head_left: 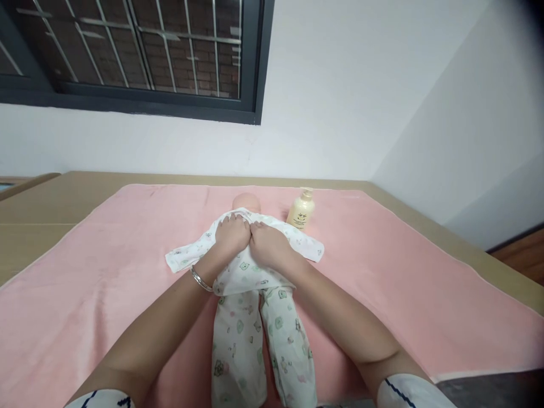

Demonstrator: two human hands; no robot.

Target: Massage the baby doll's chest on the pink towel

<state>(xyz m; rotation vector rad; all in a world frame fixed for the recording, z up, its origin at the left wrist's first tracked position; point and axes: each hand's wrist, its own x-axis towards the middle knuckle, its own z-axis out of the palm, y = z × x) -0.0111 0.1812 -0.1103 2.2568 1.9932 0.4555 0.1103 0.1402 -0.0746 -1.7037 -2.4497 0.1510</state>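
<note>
White sleeves (408, 391) with dark blue lines, two of them, cuff the person's arms. Ahead, on the pink sheet (127, 238), lies a doll (246, 202), its bald crown showing above a white top (244, 277) and trousers (240, 345) printed with small green figures. Both arms reach forward and inward; left hand (233, 232) and right hand (270, 243) meet at the chest, fingers curled, gripping the top. Count one doll, one bottle (301, 211), one bangle (201, 279).
</note>
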